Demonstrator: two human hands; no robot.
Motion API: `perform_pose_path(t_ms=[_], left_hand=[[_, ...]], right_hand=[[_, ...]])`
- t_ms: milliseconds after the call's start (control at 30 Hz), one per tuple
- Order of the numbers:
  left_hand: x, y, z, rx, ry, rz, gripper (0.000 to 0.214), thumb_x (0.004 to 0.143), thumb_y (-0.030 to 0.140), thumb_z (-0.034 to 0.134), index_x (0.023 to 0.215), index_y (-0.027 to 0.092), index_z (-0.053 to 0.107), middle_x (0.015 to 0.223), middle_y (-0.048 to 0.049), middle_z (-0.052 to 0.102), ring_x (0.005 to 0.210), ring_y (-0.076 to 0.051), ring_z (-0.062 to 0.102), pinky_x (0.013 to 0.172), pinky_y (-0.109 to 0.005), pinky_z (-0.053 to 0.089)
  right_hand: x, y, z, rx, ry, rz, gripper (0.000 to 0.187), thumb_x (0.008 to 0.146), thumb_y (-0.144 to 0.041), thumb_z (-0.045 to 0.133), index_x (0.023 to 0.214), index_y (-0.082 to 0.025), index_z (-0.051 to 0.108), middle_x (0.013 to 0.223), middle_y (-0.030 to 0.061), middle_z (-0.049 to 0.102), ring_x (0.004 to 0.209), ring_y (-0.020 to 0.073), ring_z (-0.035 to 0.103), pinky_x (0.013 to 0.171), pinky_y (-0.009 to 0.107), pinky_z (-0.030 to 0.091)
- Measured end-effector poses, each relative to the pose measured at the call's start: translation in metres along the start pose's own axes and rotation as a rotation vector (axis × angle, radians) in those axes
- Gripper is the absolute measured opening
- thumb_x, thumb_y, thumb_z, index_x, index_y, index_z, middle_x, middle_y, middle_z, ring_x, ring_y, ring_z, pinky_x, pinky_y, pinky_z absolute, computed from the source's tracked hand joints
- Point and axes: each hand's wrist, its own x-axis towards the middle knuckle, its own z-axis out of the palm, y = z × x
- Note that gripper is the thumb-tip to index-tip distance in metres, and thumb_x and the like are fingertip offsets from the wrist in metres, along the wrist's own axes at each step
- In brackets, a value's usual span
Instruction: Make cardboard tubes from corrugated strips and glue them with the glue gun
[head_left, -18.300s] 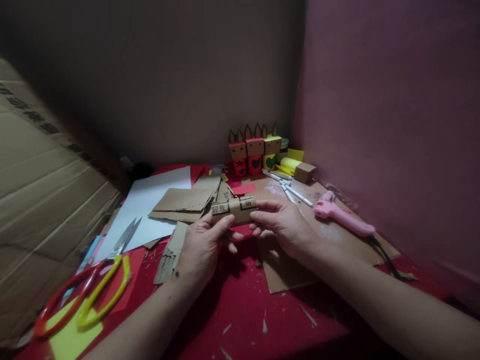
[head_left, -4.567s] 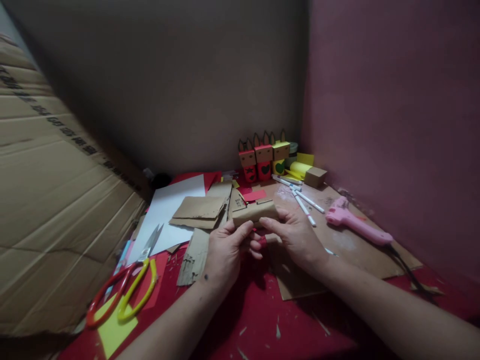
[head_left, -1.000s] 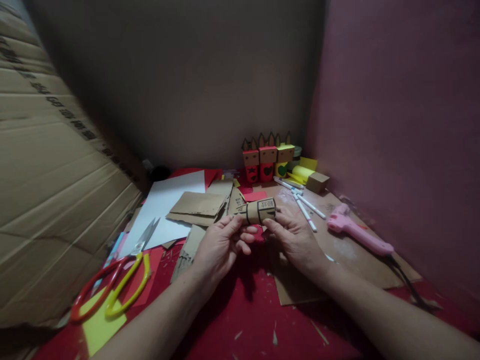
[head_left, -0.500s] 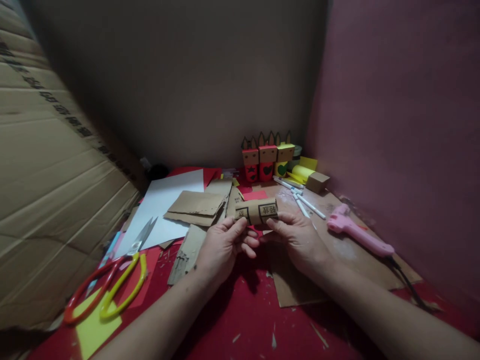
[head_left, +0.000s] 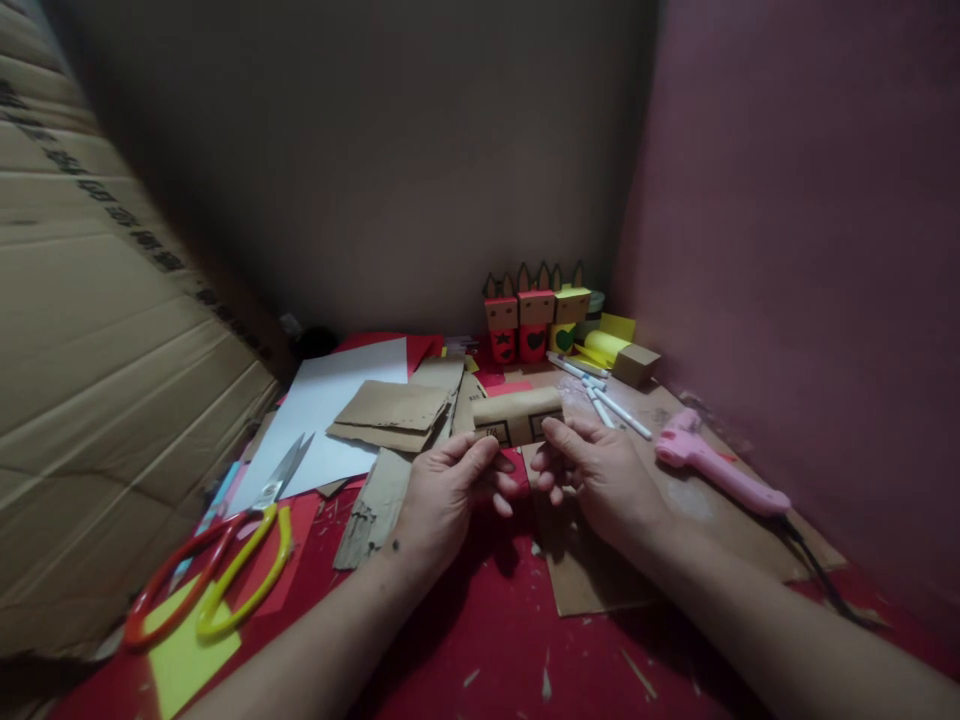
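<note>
A rolled tube of brown cardboard [head_left: 516, 414] with black printed marks hangs just above the red table [head_left: 495, 640], held between both hands. My left hand [head_left: 444, 492] pinches its left end with thumb and fingers curled under. My right hand [head_left: 600, 478] grips its right end, thumb on top, fingers tucked beneath. Both hands are closed on the tube, whose underside they hide.
Flat cardboard pieces [head_left: 394, 410] and white paper [head_left: 322, 410] lie behind-left. Scissors [head_left: 225, 560] with orange and yellow handles rest at left. A pink glue gun [head_left: 712, 465], white markers [head_left: 607, 400], three small box figures [head_left: 534, 320] and a cardboard cube [head_left: 634, 364] sit at right. A big carton [head_left: 90, 380] leans at left.
The tube has turned in my fingers: its printed labels, facing up half a second ago, now face me lower down. Both hands stay on its ends.
</note>
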Motion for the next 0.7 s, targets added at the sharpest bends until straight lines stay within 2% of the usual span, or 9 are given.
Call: perform_pose_path(t_ms=[133, 267, 433, 567, 700], left_hand=[[-0.0002, -0.0001, 0.0006, -0.052, 0.022, -0.021, 0.016, 0.076, 0.024, 0.063, 0.068, 0.01, 0.058, 0.058, -0.0031, 0.063, 0.045, -0.01, 0.057, 0.041, -0.02, 0.049], [0.0001, 0.0015, -0.0014, -0.059, 0.0, -0.048, 0.016, 0.075, 0.026, 0.063, 0.075, 0.012, 0.055, 0.059, -0.0032, 0.064, 0.042, -0.011, 0.056, 0.034, -0.019, 0.046], [-0.0006, 0.005, -0.0037, 0.0, 0.038, -0.028, 0.017, 0.074, 0.025, 0.064, 0.078, 0.017, 0.049, 0.05, 0.0026, 0.061, 0.031, -0.009, 0.048, 0.027, -0.017, 0.039], [-0.0001, 0.0052, -0.0034, -0.013, 0.053, -0.018, 0.018, 0.072, 0.026, 0.065, 0.077, 0.017, 0.051, 0.053, 0.0022, 0.062, 0.036, -0.01, 0.053, 0.031, -0.018, 0.043], [0.0008, 0.0056, -0.0037, 0.058, 0.069, -0.002, 0.017, 0.076, 0.029, 0.063, 0.076, 0.014, 0.056, 0.06, -0.0021, 0.065, 0.045, -0.012, 0.06, 0.041, -0.021, 0.049]], right_hand=[[0.0023, 0.0037, -0.0003, 0.0, 0.024, -0.022, 0.026, 0.069, -0.037, 0.068, 0.065, -0.014, 0.056, 0.056, 0.0007, 0.061, 0.043, 0.0101, 0.056, 0.036, 0.018, 0.043], [0.0004, 0.0023, 0.0004, 0.0, 0.028, -0.029, 0.025, 0.069, -0.036, 0.069, 0.064, -0.014, 0.057, 0.055, 0.0003, 0.061, 0.046, 0.0106, 0.058, 0.039, 0.019, 0.046], [-0.0015, 0.0005, 0.0019, -0.021, 0.037, 0.01, 0.024, 0.07, -0.036, 0.068, 0.065, -0.015, 0.056, 0.055, 0.0001, 0.061, 0.043, 0.0088, 0.056, 0.038, 0.017, 0.045], [0.0008, 0.0031, 0.0022, -0.012, 0.017, 0.011, 0.023, 0.07, -0.035, 0.068, 0.066, -0.015, 0.057, 0.054, 0.0003, 0.061, 0.045, 0.0103, 0.058, 0.042, 0.02, 0.048], [0.002, 0.0025, 0.0002, 0.028, -0.075, -0.007, 0.022, 0.07, -0.035, 0.068, 0.076, -0.015, 0.061, 0.063, 0.0007, 0.063, 0.052, 0.0119, 0.059, 0.047, 0.024, 0.05]])
